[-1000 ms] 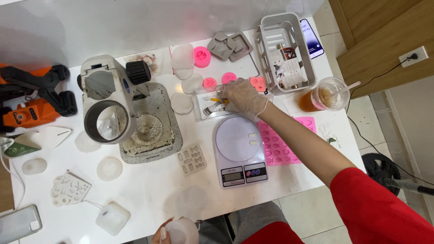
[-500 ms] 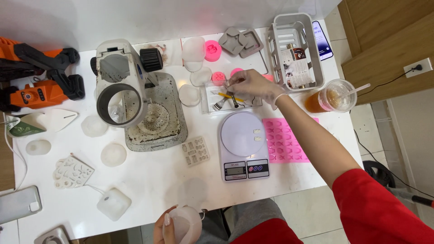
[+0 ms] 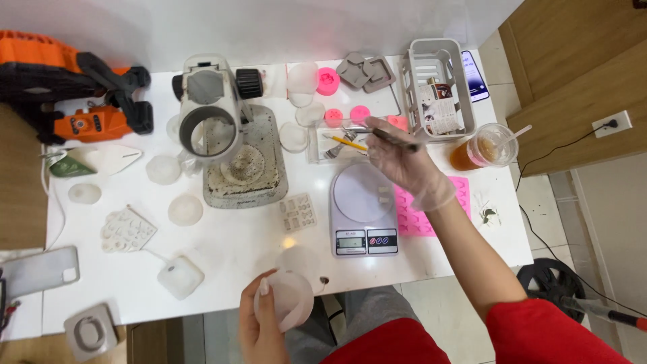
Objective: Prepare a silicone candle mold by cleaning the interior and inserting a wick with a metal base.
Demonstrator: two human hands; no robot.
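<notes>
since the earlier frame the gloved right hand (image 3: 404, 162) has lifted off the clear tool tray (image 3: 337, 145), now pinching a dark slender tool (image 3: 394, 139) above the digital scale (image 3: 362, 209). left hand (image 3: 259, 323) grips a translucent round mould (image 3: 284, 298), near the table edge; tool fetched, mould untouched.

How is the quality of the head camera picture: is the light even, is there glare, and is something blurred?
Head view: bright, fairly even light on the white table, with only soft shadows. A small glare spot shows near the translucent round mould held by the left hand. The right hand, gloved and gripping a dark thin tool, is slightly motion-blurred. The table edges bend slightly, wide-lens distortion.
</notes>
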